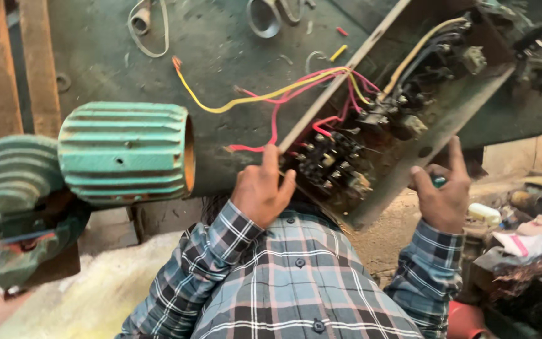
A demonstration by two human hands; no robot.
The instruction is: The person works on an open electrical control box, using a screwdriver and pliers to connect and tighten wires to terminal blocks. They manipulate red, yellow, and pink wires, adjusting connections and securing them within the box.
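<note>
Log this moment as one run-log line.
left hand: grips electrical box edge | right hand: holds green-handled tool, steadies box | red, yellow wires trailing

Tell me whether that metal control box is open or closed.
Open. The control box has no cover in view: its black components and red and yellow wires are exposed. The left hand grips its edge.

left hand [260, 188]: raised, back to camera, fingers curled, thumb up in a grip | right hand [441, 191]: raised, thumb and index finger spread, other fingers closed | both forearms: angled upward, plaid sleeves down to the wrists
</note>
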